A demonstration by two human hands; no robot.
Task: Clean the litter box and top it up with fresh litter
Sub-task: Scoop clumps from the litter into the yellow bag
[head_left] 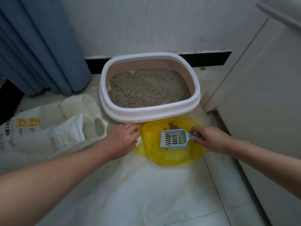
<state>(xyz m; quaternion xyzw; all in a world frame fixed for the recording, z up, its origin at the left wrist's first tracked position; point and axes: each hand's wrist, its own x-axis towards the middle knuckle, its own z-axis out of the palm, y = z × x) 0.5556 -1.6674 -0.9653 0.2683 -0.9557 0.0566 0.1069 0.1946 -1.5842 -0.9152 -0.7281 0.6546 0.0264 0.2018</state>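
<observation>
A white-rimmed litter box (114,110) with pink inner walls sits on the floor against the wall, holding grey-brown litter (148,88). In front of it lies an open yellow plastic bag (171,157) with a few clumps inside. My right hand (208,139) grips the handle of a grey slotted scoop (174,139) held over the bag, a few pellets in it. My left hand (122,141) pinches the bag's left edge. A white litter sack (53,129) lies open at the left.
A blue curtain (40,46) hangs at the back left. A white cabinet (260,95) stands close on the right. A thin clear plastic sheet (146,193) covers the tiled floor in front of me.
</observation>
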